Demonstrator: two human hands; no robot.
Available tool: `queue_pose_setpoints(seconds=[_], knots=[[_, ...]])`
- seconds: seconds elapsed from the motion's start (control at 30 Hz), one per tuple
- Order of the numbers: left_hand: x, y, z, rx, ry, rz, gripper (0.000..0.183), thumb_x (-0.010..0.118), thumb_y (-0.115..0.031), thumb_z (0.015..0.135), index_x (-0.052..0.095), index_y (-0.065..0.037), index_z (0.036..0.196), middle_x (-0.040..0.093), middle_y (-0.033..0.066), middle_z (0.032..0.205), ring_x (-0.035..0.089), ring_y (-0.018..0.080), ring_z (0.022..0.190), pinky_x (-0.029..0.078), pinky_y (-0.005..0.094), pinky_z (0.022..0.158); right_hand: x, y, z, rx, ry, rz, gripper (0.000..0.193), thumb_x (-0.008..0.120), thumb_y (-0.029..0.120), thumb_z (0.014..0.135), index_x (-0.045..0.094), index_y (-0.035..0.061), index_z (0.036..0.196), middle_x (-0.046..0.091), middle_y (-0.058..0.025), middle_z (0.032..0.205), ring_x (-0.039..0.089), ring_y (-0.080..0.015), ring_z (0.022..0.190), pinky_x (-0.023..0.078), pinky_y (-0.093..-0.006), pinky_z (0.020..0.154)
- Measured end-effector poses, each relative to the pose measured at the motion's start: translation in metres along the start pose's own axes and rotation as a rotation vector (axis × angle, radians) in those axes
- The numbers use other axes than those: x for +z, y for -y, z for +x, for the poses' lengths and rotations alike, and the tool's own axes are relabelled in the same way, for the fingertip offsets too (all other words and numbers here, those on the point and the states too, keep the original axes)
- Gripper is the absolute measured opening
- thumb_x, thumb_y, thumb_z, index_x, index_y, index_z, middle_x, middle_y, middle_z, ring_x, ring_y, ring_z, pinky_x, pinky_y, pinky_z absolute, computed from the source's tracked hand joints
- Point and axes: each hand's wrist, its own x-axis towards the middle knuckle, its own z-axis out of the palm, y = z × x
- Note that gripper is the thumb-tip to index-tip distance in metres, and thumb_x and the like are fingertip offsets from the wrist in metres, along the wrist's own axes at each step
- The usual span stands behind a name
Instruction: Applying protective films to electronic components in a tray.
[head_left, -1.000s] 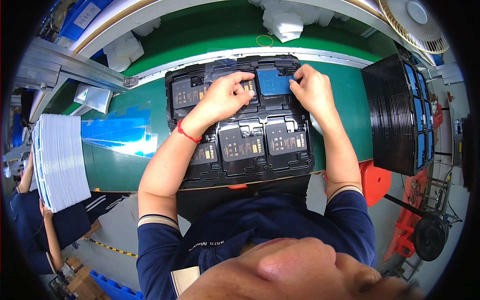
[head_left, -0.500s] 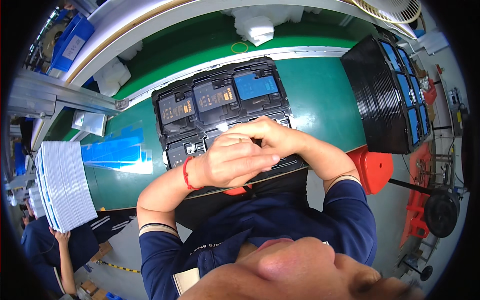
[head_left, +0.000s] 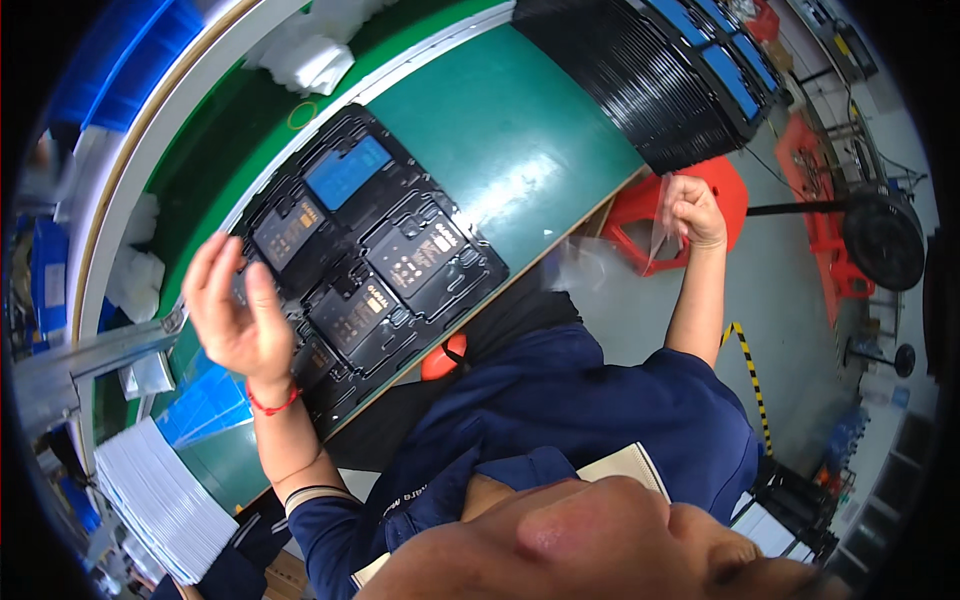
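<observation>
My left hand (head_left: 240, 315), a red string bracelet at its wrist, is open with fingers spread above the left end of a black plastic tray (head_left: 482, 276). Nothing shows in its grasp. Out to the right, past the bench edge, my right hand (head_left: 697, 212) is closed on a thin clear plastic film (head_left: 661, 225) that hangs from it. The tray's pockets hold several flat dark packs that look like batteries, one of them a pack (head_left: 417, 245) at the near right. At the far side lies a pack with a blue face (head_left: 347, 172). My left hand hides part of the tray.
A tall stack of black trays (head_left: 620, 80) stands at the bench's far right. Below it is a red stool (head_left: 720, 190), with more clear film (head_left: 583, 262) beside it. Blue film sheets (head_left: 207, 402) and a white stack (head_left: 165, 495) sit at the left.
My hands, together over the tray before, have parted: the left moved left and opened, the right swung out right with clear film. The near packs are uncovered. The whole view has turned.
</observation>
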Motion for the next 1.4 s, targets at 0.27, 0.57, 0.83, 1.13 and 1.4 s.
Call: queue_pose_setpoints(seconds=[0.27, 0.57, 0.83, 1.13, 1.4], knots=[[-0.116, 0.066, -0.042, -0.373, 0.032, 0.711, 0.037, 0.063, -0.017, 0.085, 0.057, -0.002, 0.119, 0.042, 0.0204, 0.134, 0.047, 0.0284, 0.116, 0.041, 0.0339, 0.092, -0.103, -0.219, 0.028, 0.314, -0.807, 0.337, 0.013, 0.057, 0.013, 0.088, 0.056, 0.0066, 0.099, 0.062, -0.0045, 0.081, 0.046, -0.0084, 0.053, 0.034, -0.0207, 0.044], [-0.181, 0.123, -0.162, -0.805, 0.185, 1.228, 0.065, 0.052, -0.048, 0.086, 0.042, -0.006, 0.134, 0.034, 0.0212, 0.141, 0.027, 0.0388, 0.133, 0.021, 0.0541, 0.106, -0.037, -0.363, 0.147, 0.598, -0.493, 0.326, 0.04, 0.053, 0.023, 0.088, 0.049, 0.0062, 0.125, 0.054, -0.0124, 0.122, 0.053, -0.0235, 0.104, 0.042, -0.0332, 0.086], [-0.181, 0.089, -0.165, -0.98, 0.061, 1.041, 0.075, 0.054, -0.056, 0.08, 0.042, -0.006, 0.135, 0.031, 0.019, 0.144, 0.024, 0.0336, 0.136, 0.015, 0.0542, 0.108, -0.011, -0.342, 0.17, 0.602, 0.07, -0.289, 0.045, 0.058, 0.022, 0.084, 0.049, 0.0054, 0.124, 0.053, -0.0152, 0.123, 0.05, -0.0274, 0.109, 0.038, -0.0359, 0.092], [-0.165, 0.091, -0.123, -1.111, 0.044, 1.157, 0.071, 0.063, -0.06, 0.072, 0.056, -0.015, 0.125, 0.042, 0.022, 0.13, 0.035, 0.0357, 0.124, 0.027, 0.0452, 0.102, -0.029, -0.264, 0.103, 0.531, 0.361, -0.993, 0.05, 0.064, 0.021, 0.079, 0.05, 0.0045, 0.124, 0.052, -0.0183, 0.125, 0.047, -0.0319, 0.116, 0.034, -0.0389, 0.099], [-0.175, 0.127, -0.151, -0.926, -0.202, 1.055, 0.039, 0.071, -0.038, 0.073, 0.069, -0.013, 0.103, 0.055, 0.0132, 0.122, 0.041, 0.0323, 0.122, 0.023, 0.0507, 0.104, 0.094, -0.104, 0.062, 0.439, 0.645, -1.297, 0.049, 0.068, 0.021, 0.078, 0.053, 0.0001, 0.12, 0.062, -0.021, 0.106, 0.06, -0.0325, 0.095, 0.046, -0.037, 0.085]])
